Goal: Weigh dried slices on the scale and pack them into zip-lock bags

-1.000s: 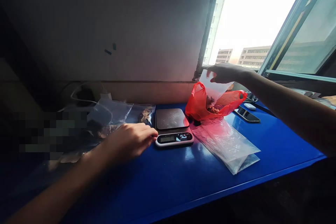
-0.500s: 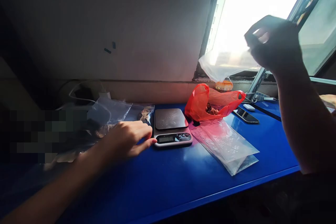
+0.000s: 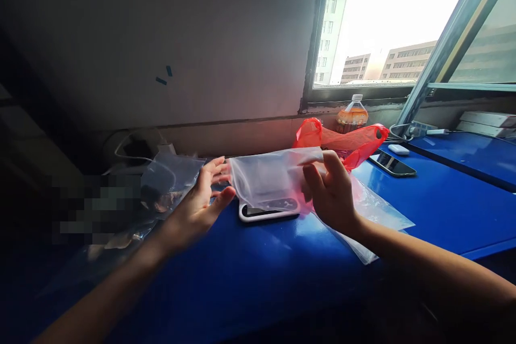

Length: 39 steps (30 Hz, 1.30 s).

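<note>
My right hand [image 3: 332, 193], fingers curled and clamped on translucent, milky plastic bag [image 3: 266, 177], holds it sideways above white-rimmed, round-cornered digital scale [image 3: 248, 216]; thin, softly creased film hides scale's platform. My left hand [image 3: 204, 196] hangs at bag's left edge, fingers spread, thumb apart; whether fingertips touch film, I cannot tell. Crinkled red plastic carrier bag [image 3: 366, 145] sits behind, handle loops raised. Flat, clear plastic bags [image 3: 382, 209] lie at right on glossy blue tabletop [image 3: 250, 269].
</note>
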Tool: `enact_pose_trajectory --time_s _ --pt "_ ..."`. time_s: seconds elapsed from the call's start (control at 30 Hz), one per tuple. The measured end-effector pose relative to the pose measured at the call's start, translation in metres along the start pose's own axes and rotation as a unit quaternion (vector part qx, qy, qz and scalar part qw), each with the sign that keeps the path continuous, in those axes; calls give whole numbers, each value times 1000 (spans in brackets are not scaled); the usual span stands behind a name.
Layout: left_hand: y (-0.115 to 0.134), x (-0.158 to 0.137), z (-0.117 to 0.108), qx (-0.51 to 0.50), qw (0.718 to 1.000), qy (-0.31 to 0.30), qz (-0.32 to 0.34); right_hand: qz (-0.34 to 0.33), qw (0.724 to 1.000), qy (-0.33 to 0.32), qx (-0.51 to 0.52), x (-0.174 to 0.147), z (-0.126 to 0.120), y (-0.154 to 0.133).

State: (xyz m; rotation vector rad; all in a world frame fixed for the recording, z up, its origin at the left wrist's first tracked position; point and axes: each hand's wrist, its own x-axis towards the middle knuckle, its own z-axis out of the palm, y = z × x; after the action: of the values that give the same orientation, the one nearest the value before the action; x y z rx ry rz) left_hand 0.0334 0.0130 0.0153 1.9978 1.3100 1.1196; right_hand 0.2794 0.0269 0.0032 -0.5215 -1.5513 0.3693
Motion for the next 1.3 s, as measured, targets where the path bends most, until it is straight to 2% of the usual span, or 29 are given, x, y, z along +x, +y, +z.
enact_pose_trajectory --time_s 0.17,0.3,0.33,0.4,0.47,0.57,0.67,0.73,0.8,0.93,1.03,1.13,1.3 --pt "0 6 -1 -132 988 -28 -81 38 999 -16 23 -2 2 -3" --pt "3 6 -3 -192 978 20 -76 94 991 -21 91 6 -7 -2" --pt "4 5 -4 -196 978 17 -71 111 988 -12 111 10 -11 -2" --pt "8 3 -6 -170 983 -28 -62 144 982 -11 124 18 -17 -2" --pt "14 -1 -5 -119 986 -100 -60 168 980 -63 89 23 -20 -6" --pt "23 -10 4 -71 977 -187 -77 166 960 -223 -8 18 -14 -15" --pt "29 -17 16 -53 973 -216 -54 156 916 -370 -25 3 -2 -26" --pt "29 -19 21 -55 973 -220 -41 166 898 -407 0 -4 4 -28" --pt "28 -17 21 -70 972 -217 -53 188 906 -379 21 -4 4 -24" --pt "21 -9 16 -126 965 -216 -83 220 953 -199 60 11 -7 -9" --pt "16 -3 14 -161 964 -190 -90 220 967 -107 72 18 -13 -1" --pt "16 -1 14 -172 968 -157 -93 227 967 -82 83 16 -12 1" --pt "25 -4 17 -193 962 -149 -120 243 961 -95 96 6 -4 2"
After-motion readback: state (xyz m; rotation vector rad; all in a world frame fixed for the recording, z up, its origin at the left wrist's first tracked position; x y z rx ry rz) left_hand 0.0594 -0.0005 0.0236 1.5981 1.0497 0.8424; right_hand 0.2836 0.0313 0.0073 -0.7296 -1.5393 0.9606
